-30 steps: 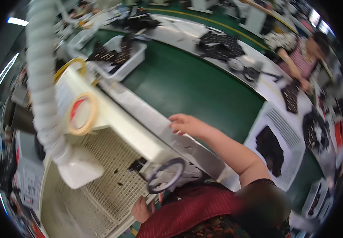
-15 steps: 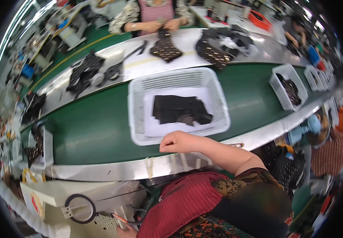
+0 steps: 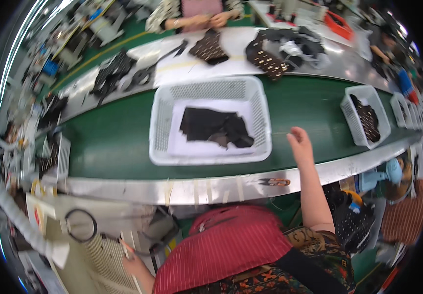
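Note:
My right hand [image 3: 300, 144] is over the green belt, just right of a white plastic basket [image 3: 155, 142]. Its thumb and fingers are pinched together, and a faint thread [image 3: 281, 133] runs from them toward the basket. Black fabric pieces [image 3: 209, 125] lie overlapped on a white sheet [image 3: 182, 147] inside the basket. Low at the left, my left hand [image 3: 135, 265] is closed around a slim orange stick-like thing [image 3: 126, 245] beside a perforated surface; its kind is unclear. A pair of orange-handled thread snips [image 3: 275, 182] rests on the metal edge near me.
Across the green belt [image 3: 113, 152], a person [image 3: 199, 19] works at a metal table [image 3: 182, 73] with patterned dark fabric [image 3: 211, 48]. Smaller white baskets stand at the right [image 3: 361, 132] and left [image 3: 63, 157]. A black ring [image 3: 94, 226] stands near my left hand.
My right hand has swung from the basket's near edge out to its right side. The snips show fully now. The person opposite has let go of the patterned fabric.

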Available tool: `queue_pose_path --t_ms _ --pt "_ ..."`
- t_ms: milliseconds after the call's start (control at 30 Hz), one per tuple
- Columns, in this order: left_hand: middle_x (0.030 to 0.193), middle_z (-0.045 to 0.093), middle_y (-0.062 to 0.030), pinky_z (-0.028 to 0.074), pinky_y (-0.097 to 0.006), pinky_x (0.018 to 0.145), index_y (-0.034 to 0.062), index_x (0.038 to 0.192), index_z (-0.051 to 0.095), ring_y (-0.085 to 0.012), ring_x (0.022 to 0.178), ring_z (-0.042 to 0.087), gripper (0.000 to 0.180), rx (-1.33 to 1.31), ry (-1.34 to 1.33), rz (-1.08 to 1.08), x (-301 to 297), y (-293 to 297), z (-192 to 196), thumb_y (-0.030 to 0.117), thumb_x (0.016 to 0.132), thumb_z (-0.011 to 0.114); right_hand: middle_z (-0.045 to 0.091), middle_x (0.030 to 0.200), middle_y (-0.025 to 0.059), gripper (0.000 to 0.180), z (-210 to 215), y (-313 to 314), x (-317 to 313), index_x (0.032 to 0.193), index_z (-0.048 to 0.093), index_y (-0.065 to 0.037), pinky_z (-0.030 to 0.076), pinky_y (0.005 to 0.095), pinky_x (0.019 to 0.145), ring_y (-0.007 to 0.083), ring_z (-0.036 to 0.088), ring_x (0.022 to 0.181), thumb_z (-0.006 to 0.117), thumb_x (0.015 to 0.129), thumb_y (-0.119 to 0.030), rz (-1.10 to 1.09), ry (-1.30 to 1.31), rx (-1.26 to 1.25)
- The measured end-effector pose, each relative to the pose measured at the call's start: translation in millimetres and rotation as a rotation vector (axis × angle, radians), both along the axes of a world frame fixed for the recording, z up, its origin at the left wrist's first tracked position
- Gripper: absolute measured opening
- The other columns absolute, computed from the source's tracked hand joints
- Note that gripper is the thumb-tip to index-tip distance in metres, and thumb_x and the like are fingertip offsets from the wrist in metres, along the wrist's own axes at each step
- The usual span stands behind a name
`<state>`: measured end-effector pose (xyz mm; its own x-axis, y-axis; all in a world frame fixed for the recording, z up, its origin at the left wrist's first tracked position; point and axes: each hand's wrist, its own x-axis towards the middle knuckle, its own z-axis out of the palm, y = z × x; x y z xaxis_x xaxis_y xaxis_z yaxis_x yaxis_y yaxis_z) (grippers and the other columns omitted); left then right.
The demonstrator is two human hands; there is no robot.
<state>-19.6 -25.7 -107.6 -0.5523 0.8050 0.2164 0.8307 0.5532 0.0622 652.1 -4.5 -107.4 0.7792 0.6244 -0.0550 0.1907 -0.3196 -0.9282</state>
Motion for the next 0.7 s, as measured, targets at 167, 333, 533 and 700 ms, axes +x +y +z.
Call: queue_pose_path --t_ms 167,333,533,700 --pt "0.109 0.06 -0.0247 0.044 -0.047 0.088 -0.0059 0.116 0.055 -0.0407 0.102 0.056 0.056 -0.07 0.044 0.052 -8.6 -15.6 -12.0 0.034 0.079 0.066 0.044 0.134 0.0215 0.059 -11.2 28.8 -33.0 0.133 0.04 0.002 0.041 0.0368 0.097 0.0259 0.051 0.115 0.066 0.085 -0.022 0.175 0.204 0.033" --pt "0.115 0.058 -0.0246 0.044 -0.047 0.09 -0.0044 0.12 0.054 -0.04 0.106 0.055 0.057 -0.079 -0.026 0.136 7.2 -11.6 -0.8 0.032 0.078 0.067 0.06 0.114 0.0182 0.046 -38.7 74.6 -67.4 0.123 0.046 0.001 0.043 0.0353 0.091 0.0277 0.057 0.106 0.061 0.086 -0.022 0.259 0.307 -0.005" --pt "0.107 0.058 -0.0241 0.044 -0.049 0.085 -0.0035 0.11 0.056 -0.0415 0.101 0.055 0.048 0.016 0.069 0.053 -14.7 -16.4 -23.8 0.029 0.077 0.067 0.053 0.125 0.0239 0.055 -27.4 107.6 -38.7 0.129 0.042 0.004 0.039 0.0391 0.098 0.0336 0.051 0.117 0.058 0.088 -0.03 0.298 0.155 -0.038" --pt "0.096 0.056 -0.0238 0.043 -0.051 0.077 -0.0034 0.098 0.055 -0.0427 0.091 0.054 0.042 -0.006 0.065 0.047 -24.6 -20.0 -29.1 0.031 0.076 0.068 0.051 0.123 0.0293 0.065 3.4 9.9 149.2 0.127 0.042 0.009 0.04 0.0432 0.099 0.0409 0.049 0.117 0.07 0.075 -0.017 -0.25 -0.597 -0.234"
